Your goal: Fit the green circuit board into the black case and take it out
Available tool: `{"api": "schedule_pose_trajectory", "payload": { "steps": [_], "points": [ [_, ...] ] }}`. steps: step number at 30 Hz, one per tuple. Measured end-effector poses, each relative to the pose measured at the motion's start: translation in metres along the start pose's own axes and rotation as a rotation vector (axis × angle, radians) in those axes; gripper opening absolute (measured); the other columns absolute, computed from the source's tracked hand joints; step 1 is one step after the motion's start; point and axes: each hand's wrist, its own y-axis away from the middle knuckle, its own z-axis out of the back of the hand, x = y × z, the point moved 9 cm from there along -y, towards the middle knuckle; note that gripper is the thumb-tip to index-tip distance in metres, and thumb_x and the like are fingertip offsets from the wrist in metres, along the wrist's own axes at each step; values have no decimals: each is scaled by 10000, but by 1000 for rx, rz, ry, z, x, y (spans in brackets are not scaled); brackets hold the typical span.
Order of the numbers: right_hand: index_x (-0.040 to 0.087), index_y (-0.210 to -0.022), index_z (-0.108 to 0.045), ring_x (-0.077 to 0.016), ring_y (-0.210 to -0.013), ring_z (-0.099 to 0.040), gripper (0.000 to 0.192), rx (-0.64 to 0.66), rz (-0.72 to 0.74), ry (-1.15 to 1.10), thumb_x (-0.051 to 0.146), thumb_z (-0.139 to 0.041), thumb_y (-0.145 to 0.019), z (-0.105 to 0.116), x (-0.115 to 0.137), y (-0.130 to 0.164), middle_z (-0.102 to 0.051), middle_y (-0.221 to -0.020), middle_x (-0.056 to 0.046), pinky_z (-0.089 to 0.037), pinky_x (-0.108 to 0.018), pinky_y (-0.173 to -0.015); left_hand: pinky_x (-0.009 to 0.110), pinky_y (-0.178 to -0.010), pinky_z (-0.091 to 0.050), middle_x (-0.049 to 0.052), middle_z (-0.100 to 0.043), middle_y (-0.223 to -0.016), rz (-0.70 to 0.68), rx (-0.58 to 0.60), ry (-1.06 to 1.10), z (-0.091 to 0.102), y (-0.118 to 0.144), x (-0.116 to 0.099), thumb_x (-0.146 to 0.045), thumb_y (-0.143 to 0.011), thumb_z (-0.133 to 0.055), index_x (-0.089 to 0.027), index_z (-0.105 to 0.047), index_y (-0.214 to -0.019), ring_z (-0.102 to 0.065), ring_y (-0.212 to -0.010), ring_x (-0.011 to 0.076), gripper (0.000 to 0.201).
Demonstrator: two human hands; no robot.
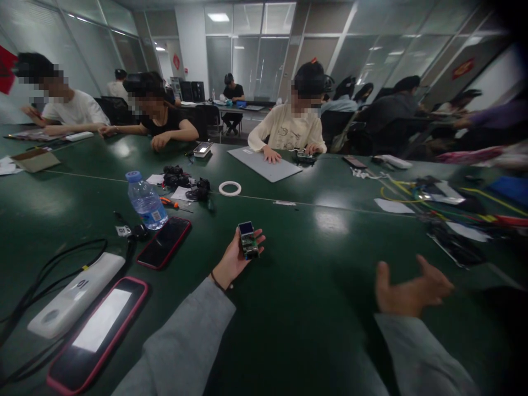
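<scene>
A small circuit board with a dark screen [247, 237] rests upright in my left hand [231, 263], its screen end pointing away from me. My fingers wrap behind it and show along its right edge. Off to the right, my right hand [412, 289] hovers over the green table [305, 308], thumb and fingers spread, blurred by motion, with nothing in it. Left of my left hand lies a black phone with a red edge [164, 242], and a clear water bottle with a blue cap [147, 201] stands just behind it.
Near left are a white device [78, 297], black cables and a red-framed handheld with a lit screen [99, 335]. A white ring [230, 188], an orange screwdriver [170, 203] and a grey laptop [266, 164] lie farther back. Wires and parts [437, 192] fill the right. Several people sit around.
</scene>
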Motion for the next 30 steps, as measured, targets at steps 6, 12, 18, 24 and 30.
{"api": "schedule_pose_trajectory", "payload": {
  "steps": [6,12,18,24,30],
  "points": [
    [206,-1341,-337,-294,-1205,-375,533,338,241,-408,391,-489,-864,-50,177,71,-406,-1264,-134,-317,-511,-971,426,-928,-457,117,-542,-1298,-9,-5,-35,0,-2,1,-546,-838,-468,-173,-577,-1133,-544,-1147,262,488],
    [241,-1377,-270,-292,-1248,-344,627,534,395,-582,396,-561,-843,-57,258,114,-358,-1336,-122,-339,-491,-1003,362,-894,-479,120,-608,-1205,-28,-35,-109,0,-3,1,-589,-816,-466,-152,-604,-1118,-605,-1039,227,549],
    [173,-1350,-302,-271,-1195,-397,623,580,344,-713,352,-597,-831,-68,257,115,-397,-1260,-146,-411,-476,-977,337,-883,-477,140,-653,-1105,-21,-12,-155,-4,-2,5,-569,-814,-492,-107,-618,-1110,-629,-968,213,563],
    [179,-1415,-222,-267,-1166,-434,737,649,247,-772,318,-622,-812,-76,251,115,-398,-1255,-147,-446,-465,-961,341,-873,-474,145,-677,-1012,-24,-29,-186,-3,-4,7,-554,-793,-538,-93,-620,-1109,-636,-938,217,566],
    [177,-1378,-298,-253,-1154,-439,646,665,255,-780,263,-597,-812,-77,252,116,-417,-1225,-134,-436,-444,-975,348,-894,-458,157,-669,-1046,-42,-2,-184,-5,-4,6,-535,-794,-551,-90,-618,-1120,-628,-965,224,556]
  ]
}}
